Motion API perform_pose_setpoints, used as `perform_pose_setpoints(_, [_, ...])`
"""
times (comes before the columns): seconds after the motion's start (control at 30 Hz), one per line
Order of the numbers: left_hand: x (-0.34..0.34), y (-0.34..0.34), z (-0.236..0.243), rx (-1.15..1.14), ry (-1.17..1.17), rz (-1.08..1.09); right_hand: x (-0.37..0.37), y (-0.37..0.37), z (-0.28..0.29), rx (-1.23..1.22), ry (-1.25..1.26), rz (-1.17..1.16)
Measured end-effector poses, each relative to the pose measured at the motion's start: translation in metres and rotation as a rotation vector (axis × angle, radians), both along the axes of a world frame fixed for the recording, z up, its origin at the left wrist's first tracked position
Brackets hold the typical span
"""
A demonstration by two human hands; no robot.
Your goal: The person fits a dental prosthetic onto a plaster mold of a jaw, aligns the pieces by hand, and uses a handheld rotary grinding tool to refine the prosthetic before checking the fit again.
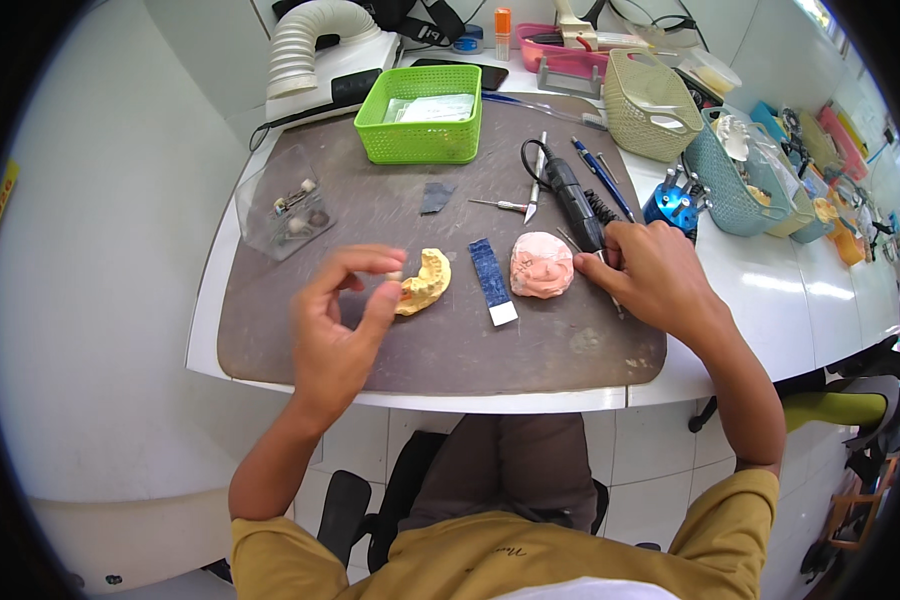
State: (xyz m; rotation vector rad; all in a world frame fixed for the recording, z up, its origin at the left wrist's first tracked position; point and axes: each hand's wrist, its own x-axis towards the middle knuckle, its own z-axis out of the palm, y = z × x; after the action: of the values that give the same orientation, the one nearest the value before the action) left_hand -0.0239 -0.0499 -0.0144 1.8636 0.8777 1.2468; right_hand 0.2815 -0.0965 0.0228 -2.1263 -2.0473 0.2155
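Hands flank a yellow model (429, 290): nearer left (336, 325) pinches something small (394, 276), right (662, 278) curls, hold unclear.

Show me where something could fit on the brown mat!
The mat is bare along its front edge, below the yellow model and blue strip, and left, below the clear tray. Crowded: right, around the black handpiece and blue holder.

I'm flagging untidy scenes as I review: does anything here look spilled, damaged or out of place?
No obvious spill. The brown mat shows pale scuffs, some near its front right corner, suggesting wear. A ragged grey scrap lies loose behind the yellow dental cast, looking like a stray offcut.
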Motion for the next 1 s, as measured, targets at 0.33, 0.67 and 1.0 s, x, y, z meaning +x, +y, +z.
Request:
perform_pose_setpoints(0.33, [0.052,-0.017,0.02,-0.694,-0.187,-0.543,0.01,0.0,-0.008,0.172,1.175,-0.142])
perform_pose_setpoints(0.67, [0.088,0.048,0.023,-0.66,-0.387,-0.553,-0.018,0.01,0.001,0.666,0.995,0.199])
perform_pose_setpoints(1.0, [0.075,0.021,0.023,-0.784,-0.423,-0.621,-0.02,0.003,-0.024,0.757,0.722,0.62])
